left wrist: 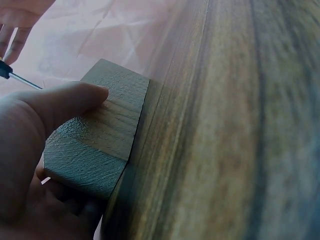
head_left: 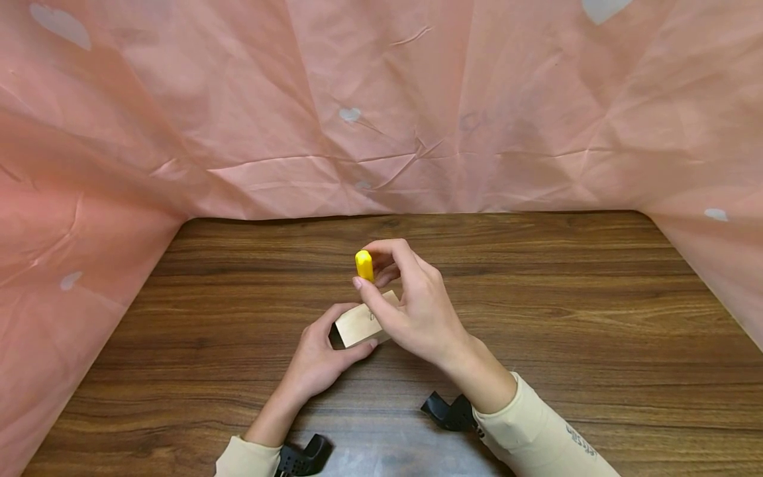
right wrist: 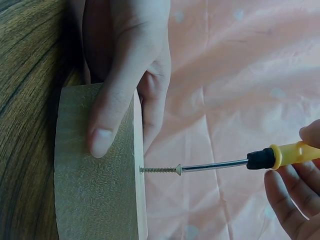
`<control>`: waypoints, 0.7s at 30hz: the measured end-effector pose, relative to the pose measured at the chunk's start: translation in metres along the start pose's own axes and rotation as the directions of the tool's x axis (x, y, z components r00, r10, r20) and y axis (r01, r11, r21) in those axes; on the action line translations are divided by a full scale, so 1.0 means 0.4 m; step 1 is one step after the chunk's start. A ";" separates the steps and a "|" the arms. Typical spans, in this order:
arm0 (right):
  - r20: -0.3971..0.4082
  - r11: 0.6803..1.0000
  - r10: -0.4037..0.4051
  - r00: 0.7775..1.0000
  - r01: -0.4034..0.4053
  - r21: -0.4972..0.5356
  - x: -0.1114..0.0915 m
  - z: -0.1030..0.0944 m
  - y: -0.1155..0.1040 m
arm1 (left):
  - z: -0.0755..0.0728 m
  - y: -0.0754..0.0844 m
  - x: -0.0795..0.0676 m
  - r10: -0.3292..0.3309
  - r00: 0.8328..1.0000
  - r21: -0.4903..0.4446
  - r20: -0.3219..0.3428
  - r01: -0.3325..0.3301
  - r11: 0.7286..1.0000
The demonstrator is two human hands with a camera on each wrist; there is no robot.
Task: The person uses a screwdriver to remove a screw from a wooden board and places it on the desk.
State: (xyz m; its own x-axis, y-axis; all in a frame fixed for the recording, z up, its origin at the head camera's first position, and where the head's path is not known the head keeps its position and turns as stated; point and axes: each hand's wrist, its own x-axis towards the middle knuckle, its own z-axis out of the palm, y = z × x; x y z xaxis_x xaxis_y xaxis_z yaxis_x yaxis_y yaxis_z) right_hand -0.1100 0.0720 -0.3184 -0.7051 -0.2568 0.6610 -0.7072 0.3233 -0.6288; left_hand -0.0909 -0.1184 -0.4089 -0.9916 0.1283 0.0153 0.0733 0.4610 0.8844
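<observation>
A pale wooden block (head_left: 356, 324) rests on the table, gripped by my left hand (head_left: 318, 361) with the thumb along its near side. My right hand (head_left: 424, 311) pinches the yellow handle of a screwdriver (head_left: 364, 265) above the block. In the right wrist view, the tip of the screwdriver (right wrist: 215, 166) meets the head of a screw (right wrist: 161, 170). The screw stands out of the block's top face, most of its thread showing. From the left wrist, the block (left wrist: 112, 117) appears under the thumb, and part of the screwdriver's shaft (left wrist: 25, 80) shows behind it.
A brown wood-grain tabletop (head_left: 566, 318) lies under both hands. Pink cloth (head_left: 417, 99) with pale hearts hangs at the back and both sides. Black wrist-worn devices sit at the left cuff (head_left: 304, 457) and the right cuff (head_left: 450, 411).
</observation>
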 end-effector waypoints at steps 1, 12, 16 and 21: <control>0.003 1.000 0.001 1.000 -0.001 0.000 0.000 0.000 0.000 | 0.000 0.000 0.000 -0.001 1.000 0.001 -0.001 0.001 1.000; -0.004 1.000 -0.002 1.000 0.002 0.005 -0.001 0.001 -0.001 | 0.001 -0.002 0.000 0.003 1.000 0.004 -0.007 -0.003 1.000; -0.016 1.000 -0.025 1.000 0.025 -0.010 -0.001 0.002 0.001 | 0.002 0.000 0.000 0.005 1.000 0.002 -0.008 -0.005 1.000; -0.027 0.998 -0.064 0.998 0.064 0.014 0.001 0.003 0.004 | 0.002 0.003 -0.001 0.002 1.000 -0.004 -0.007 -0.002 1.000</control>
State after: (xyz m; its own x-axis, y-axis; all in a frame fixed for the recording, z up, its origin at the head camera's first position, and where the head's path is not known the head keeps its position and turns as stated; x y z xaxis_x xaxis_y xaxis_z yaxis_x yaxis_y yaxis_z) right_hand -0.1116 0.0714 -0.3196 -0.6571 -0.2519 0.7105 -0.7515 0.2933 -0.5910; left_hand -0.0902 -0.1173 -0.4081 -0.9922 0.1233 0.0205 0.0751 0.4569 0.8863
